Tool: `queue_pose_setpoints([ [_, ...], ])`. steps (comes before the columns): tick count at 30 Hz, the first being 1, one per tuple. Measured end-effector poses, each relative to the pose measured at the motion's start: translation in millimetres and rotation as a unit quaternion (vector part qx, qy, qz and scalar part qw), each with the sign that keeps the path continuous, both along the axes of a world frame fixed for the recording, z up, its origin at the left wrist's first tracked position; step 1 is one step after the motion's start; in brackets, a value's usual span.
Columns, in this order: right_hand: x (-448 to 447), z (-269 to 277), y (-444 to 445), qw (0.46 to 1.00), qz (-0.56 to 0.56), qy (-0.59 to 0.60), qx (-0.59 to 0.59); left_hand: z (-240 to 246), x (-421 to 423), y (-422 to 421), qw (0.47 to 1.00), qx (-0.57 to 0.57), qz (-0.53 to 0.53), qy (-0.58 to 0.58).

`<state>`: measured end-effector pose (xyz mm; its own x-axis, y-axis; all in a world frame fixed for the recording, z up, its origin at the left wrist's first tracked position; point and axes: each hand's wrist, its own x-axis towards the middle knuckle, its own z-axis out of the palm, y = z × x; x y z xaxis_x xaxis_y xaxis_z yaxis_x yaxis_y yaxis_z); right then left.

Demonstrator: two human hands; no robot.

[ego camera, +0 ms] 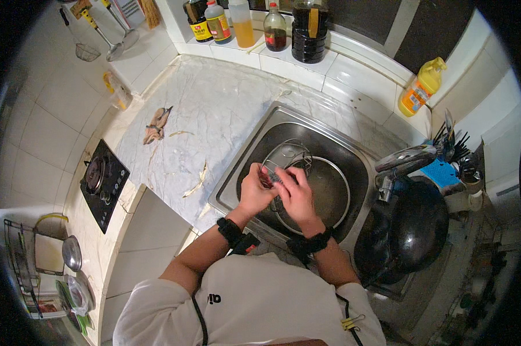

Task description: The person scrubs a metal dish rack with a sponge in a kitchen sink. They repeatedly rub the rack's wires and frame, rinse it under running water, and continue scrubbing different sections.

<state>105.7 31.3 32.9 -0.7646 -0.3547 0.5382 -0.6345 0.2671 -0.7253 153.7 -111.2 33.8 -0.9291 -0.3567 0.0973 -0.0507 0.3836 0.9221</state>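
Over the stainless-steel sink [266, 113], my left hand [255, 190] grips a small metal wire rack [310, 152] by its near side. A dark red patch [265, 178] shows between the left thumb and fingers, too small to identify. My right hand [298, 197] meets the left one, its fingers bent over the near part of the rack. Whether it pinches anything is hidden by the fingers. Below the hands, a round metal pan [329, 194] with a bright rim sits in the basin. Both wrists wear black bands.
Right of the basin stand a chrome faucet [386, 186] and a black wok [416, 233]. A crumpled brown cloth [157, 125] and peel-like scraps [196, 184] lie on the marble-patterned counter [217, 95]. Bottles [274, 32] line the sill; a yellow bottle [421, 88] stands right. A gas hob [107, 186] is left.
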Motion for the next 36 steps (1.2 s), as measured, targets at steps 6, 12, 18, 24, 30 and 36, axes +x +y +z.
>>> queue_pose_setpoints([
  [6, -1.3, -1.9, -14.7, 0.993, -0.072, -0.067, -0.070, 0.8, -4.4, -0.9, 0.994, 0.105, -0.025, -0.020],
  [12, -2.0, 0.2, -17.5, 0.995, -0.076, -0.049, -0.050, 2.5, -2.0, 3.5, 0.999, 0.043, 0.000, -0.032],
  [18, -10.1, 2.1, -16.5, 0.996, -0.075, -0.002, -0.050, 8.1, -2.2, 4.4, 0.999, 0.040, 0.015, -0.017],
  [24, -9.8, 5.3, -15.0, 0.973, -0.225, -0.022, -0.053, 5.7, -1.1, 6.5, 0.998, 0.036, -0.005, -0.048],
  [30, -10.8, 3.7, -12.7, 0.995, -0.102, -0.020, -0.011, 4.0, -0.8, 6.3, 0.999, 0.004, 0.002, -0.037],
  [36, -3.5, 8.0, -16.1, 0.998, -0.069, 0.001, 0.003, 0.8, -1.0, 4.1, 0.999, 0.000, 0.006, -0.043],
])
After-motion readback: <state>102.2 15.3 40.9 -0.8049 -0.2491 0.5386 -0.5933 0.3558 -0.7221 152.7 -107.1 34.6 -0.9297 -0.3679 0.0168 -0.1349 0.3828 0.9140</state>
